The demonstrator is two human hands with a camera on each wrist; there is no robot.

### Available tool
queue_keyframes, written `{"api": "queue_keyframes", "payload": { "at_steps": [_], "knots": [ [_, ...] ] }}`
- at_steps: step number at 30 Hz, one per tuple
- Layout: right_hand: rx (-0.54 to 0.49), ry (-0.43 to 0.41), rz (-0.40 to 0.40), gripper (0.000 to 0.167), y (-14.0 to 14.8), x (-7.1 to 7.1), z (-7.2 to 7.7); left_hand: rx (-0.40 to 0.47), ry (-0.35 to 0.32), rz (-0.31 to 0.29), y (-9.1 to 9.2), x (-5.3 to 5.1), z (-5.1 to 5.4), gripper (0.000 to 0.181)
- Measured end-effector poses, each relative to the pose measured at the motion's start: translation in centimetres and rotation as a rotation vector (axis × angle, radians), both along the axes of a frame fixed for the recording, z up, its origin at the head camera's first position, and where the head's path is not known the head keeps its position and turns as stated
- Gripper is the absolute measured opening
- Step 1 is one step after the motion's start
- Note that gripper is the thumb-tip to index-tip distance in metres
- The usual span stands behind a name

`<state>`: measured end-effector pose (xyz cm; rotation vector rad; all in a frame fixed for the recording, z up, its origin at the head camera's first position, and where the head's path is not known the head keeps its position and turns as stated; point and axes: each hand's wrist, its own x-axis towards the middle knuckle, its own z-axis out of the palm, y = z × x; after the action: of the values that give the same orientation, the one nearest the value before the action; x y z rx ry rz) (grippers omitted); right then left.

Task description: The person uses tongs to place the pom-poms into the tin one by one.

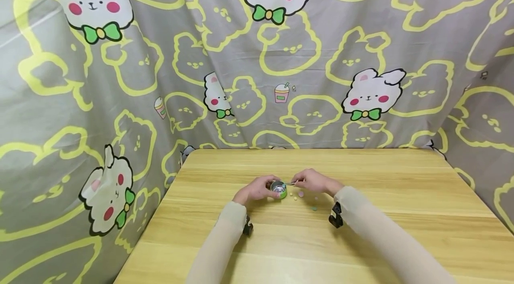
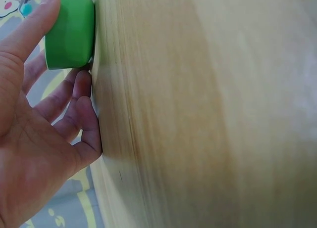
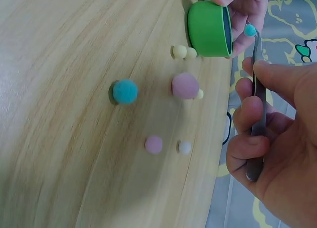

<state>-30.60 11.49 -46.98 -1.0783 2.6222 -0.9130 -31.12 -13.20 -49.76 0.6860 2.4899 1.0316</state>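
A small green cup (image 1: 283,195) with a shiny metal inside stands on the table. My left hand (image 1: 260,187) holds it, thumb on the near side and fingers around the far side. My right hand (image 1: 315,181) grips metal tweezers (image 3: 259,92). Their tips pinch a small teal pom-pom (image 3: 249,30) at the cup's mouth. In the left wrist view the green wall of the cup (image 2: 72,32) hides its inside. What lies at the bottom is too small to make out in the head view.
Loose pom-poms lie on the wooden table (image 1: 281,248) right of the cup: a larger teal one (image 3: 125,92), a large pink one (image 3: 185,86), a smaller pink one (image 3: 154,144), a white one (image 3: 184,147) and several pale yellow ones (image 3: 180,52). A patterned curtain (image 1: 241,52) hangs behind the table.
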Motion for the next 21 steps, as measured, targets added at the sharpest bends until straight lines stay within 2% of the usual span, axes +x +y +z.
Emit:
{"api": "queue_keyframes", "payload": {
  "at_steps": [8,21],
  "knots": [
    [0.013,-0.028,-0.006,0.018,-0.58,-0.21,-0.07,0.020,-0.004,0.009,-0.31,-0.21,-0.26,0.048],
    [0.018,-0.038,-0.034,0.018,-0.69,-0.14,-0.55,-0.001,0.010,0.002,-0.10,-0.09,-0.32,0.048]
  ]
}}
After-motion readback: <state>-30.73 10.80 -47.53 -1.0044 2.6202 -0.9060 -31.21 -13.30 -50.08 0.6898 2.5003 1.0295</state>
